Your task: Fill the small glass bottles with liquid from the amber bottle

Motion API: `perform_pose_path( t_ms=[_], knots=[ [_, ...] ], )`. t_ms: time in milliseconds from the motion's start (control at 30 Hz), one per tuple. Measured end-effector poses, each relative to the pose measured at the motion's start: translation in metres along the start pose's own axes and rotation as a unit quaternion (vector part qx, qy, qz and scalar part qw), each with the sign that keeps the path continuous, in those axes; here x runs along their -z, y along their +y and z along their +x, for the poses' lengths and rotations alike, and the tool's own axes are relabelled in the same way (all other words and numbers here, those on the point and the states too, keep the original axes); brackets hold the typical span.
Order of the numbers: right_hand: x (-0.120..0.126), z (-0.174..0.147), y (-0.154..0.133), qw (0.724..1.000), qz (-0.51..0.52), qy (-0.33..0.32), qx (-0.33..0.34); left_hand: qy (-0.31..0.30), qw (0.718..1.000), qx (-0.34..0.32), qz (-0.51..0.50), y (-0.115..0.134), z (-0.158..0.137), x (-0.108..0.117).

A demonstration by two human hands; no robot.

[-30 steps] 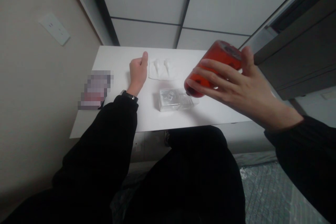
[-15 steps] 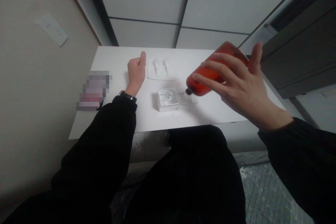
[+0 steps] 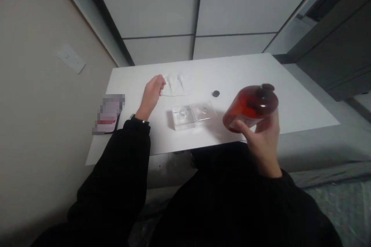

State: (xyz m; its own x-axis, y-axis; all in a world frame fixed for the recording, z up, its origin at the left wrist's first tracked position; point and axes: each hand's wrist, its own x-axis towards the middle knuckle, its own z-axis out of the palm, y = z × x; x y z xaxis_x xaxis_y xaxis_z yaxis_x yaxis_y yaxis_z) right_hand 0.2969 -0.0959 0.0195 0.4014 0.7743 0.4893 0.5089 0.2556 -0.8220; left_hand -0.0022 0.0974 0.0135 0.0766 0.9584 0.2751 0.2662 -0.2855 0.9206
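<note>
My right hand [image 3: 262, 135] is closed around an amber bottle [image 3: 246, 104], held tilted over the right part of the table with its neck toward the upper right. A clear hinged plastic box [image 3: 184, 119] lies in front of me, its lid [image 3: 204, 112] folded out to the right. Round clear shapes show in both halves. My left hand [image 3: 152, 94] is curled closed beside a thin sheet [image 3: 174, 93] that bears two white bulb-shaped pieces with narrow ends. Its palm is hidden from view. A small dark round cap [image 3: 216, 93] lies behind the box lid.
A white table [image 3: 249, 65] stands against pale panels [image 3: 162, 7]. At its left end lies a pixelated flat item [image 3: 108, 114], near the wall with a socket plate [image 3: 72, 58]. The table's front edge runs close to my lap.
My right hand has turned the amber bottle from neck-down over the box lid to neck-up, farther right. The dark cap now shows. My left hand has rolled over slightly, its thumb no longer up.
</note>
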Motion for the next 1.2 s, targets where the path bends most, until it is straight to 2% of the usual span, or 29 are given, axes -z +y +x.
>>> perform_pose_path(
  t_ms=[133, 167, 233, 333, 433, 533, 667, 900, 1033, 1200],
  knots=[
    [-0.016, -0.038, 0.018, 0.988, 0.11, -0.016, -0.11, -0.174, 0.985, -0.002, -0.015, 0.015, -0.057, 0.006],
    [-0.018, -0.043, 0.021, 0.985, 0.123, -0.026, -0.122, -0.204, 0.979, -0.002, -0.009, 0.017, -0.072, 0.006],
    [-0.019, -0.047, 0.023, 0.982, 0.126, -0.063, -0.126, -0.222, 0.975, 0.008, 0.026, 0.019, -0.095, 0.004],
    [-0.017, -0.042, 0.018, 0.985, 0.087, -0.123, -0.086, -0.204, 0.976, 0.023, 0.075, 0.018, -0.11, -0.002],
    [-0.017, -0.035, 0.008, 0.983, 0.071, -0.165, -0.029, -0.183, 0.98, 0.034, 0.076, 0.017, -0.109, -0.006],
    [-0.024, -0.031, 0.003, 0.979, 0.078, -0.186, -0.007, -0.172, 0.98, 0.058, 0.077, 0.017, -0.105, -0.005],
    [-0.035, -0.03, 0.006, 0.978, 0.097, -0.183, -0.008, -0.159, 0.981, 0.092, 0.059, 0.021, -0.105, 0.0],
    [-0.041, -0.034, 0.007, 0.984, 0.082, -0.154, 0.026, -0.144, 0.983, 0.098, 0.064, 0.033, -0.112, 0.012],
    [-0.041, -0.04, 0.001, 0.98, 0.071, -0.178, 0.052, -0.143, 0.983, 0.083, 0.083, 0.047, -0.121, 0.025],
    [-0.048, -0.049, 0.0, 0.976, 0.081, -0.202, 0.019, -0.164, 0.981, 0.059, 0.087, 0.073, -0.129, 0.042]
  ],
)
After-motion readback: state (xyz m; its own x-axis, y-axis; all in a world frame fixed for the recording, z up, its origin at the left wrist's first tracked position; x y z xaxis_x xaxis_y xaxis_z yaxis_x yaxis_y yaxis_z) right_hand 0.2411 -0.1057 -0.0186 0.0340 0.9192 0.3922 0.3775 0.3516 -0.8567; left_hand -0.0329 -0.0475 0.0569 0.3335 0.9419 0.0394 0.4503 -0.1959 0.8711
